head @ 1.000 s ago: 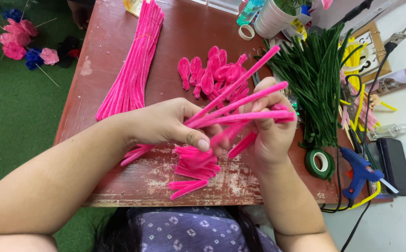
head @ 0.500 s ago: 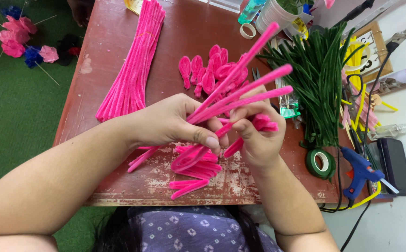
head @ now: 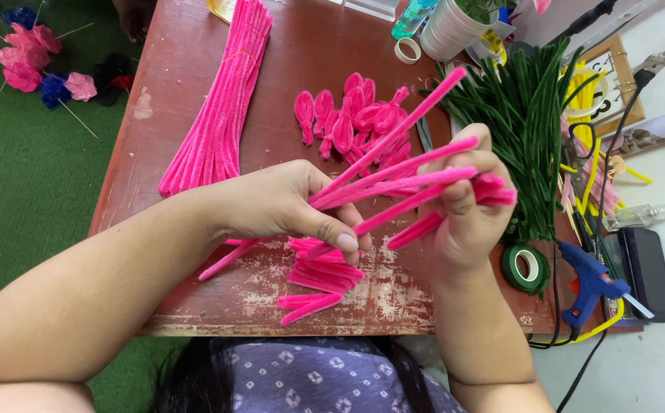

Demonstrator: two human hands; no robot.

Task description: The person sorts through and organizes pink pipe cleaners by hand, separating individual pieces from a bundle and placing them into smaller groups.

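My left hand (head: 283, 205) grips a bundle of pink pipe cleaners (head: 401, 172) that fan out up and to the right above a red-brown table (head: 195, 294). My right hand (head: 466, 206) pinches the middle of one of those stems, folding it, with bent pink ends sticking out past my fingers. Below my hands lies a small heap of folded pink pieces (head: 319, 279). Beyond them sits a cluster of pink petal-shaped loops (head: 351, 115). A long pile of straight pink pipe cleaners (head: 222, 107) lies at the table's left.
A bundle of dark green pipe cleaners (head: 520, 115) lies at the right, with a green floral tape roll (head: 526, 268) below it. A blue glue gun (head: 592, 284), a black phone (head: 646, 269) and cables sit at the right edge. Finished flowers (head: 30, 57) lie on green carpet.
My right hand has shifted right and slightly up, bending a pink stem. The fan of stems in my left hand has tilted a little lower.
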